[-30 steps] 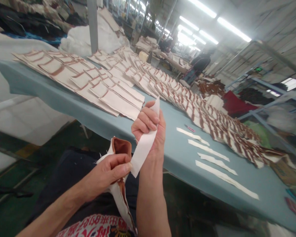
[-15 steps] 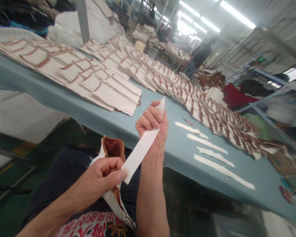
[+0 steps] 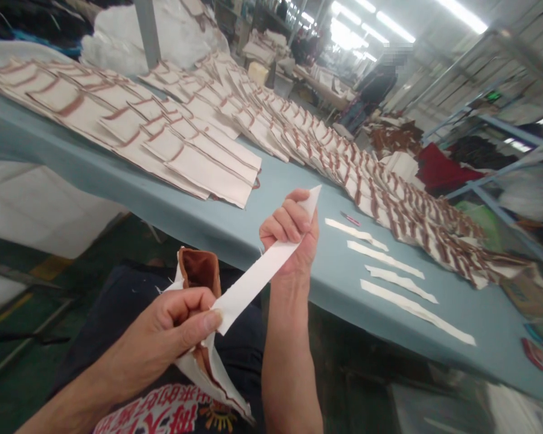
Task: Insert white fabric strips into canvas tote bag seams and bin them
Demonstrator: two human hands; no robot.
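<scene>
A white fabric strip (image 3: 253,283) is stretched at a slant between my two hands. My left hand (image 3: 183,325) pinches its lower end between thumb and finger. Higher up, my right hand (image 3: 292,232) has its fingers curled round the strip, and a pointed end sticks out above the fist. Behind my left hand is a white fabric piece with brown lining (image 3: 201,268), its open end upward and loose threads at its edge. Its tail hangs over my lap; whether the left fingers also grip it, I cannot tell.
On the blue-covered table (image 3: 294,178) lie several white strips (image 3: 416,310) and a small pink-handled tool (image 3: 353,220). Overlapping cream pieces with brown edging (image 3: 212,169) cover its left and far side. A red-handled object (image 3: 533,354) lies at the right end. A person (image 3: 375,87) stands farther back.
My right hand has moved a little to the right and my left hand slightly left, so more of the strip shows between them. The view has shifted slightly.
</scene>
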